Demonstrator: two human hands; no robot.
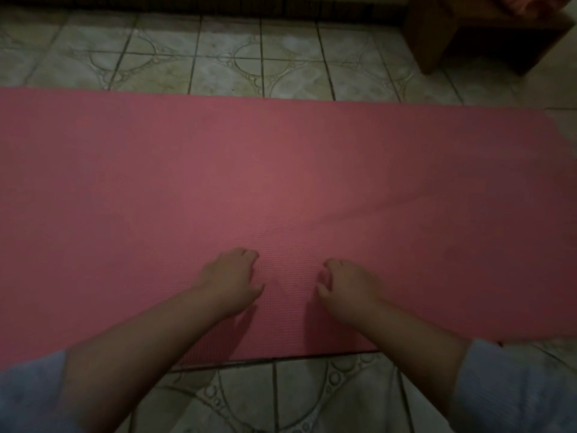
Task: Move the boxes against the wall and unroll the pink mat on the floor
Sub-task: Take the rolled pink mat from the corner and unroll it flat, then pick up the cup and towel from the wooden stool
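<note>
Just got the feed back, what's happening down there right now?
A person is bent over a pink mat that lies unrolled across the tiled floor. Both hands are on it near its close edge: the left hand and the right hand sit side by side with fingers bent, seemingly pressing or smoothing it. A ripple shows in the mat to the right. A brown box stands at the far right; whether it touches the wall cannot be told.

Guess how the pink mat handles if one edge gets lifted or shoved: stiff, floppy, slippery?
Probably floppy: the pink mat lies flat on the tiled floor yet shows a soft ripple at right. Likely light, being thin at its near edge. Its textured surface suggests grip under the left hand and right hand.
</note>
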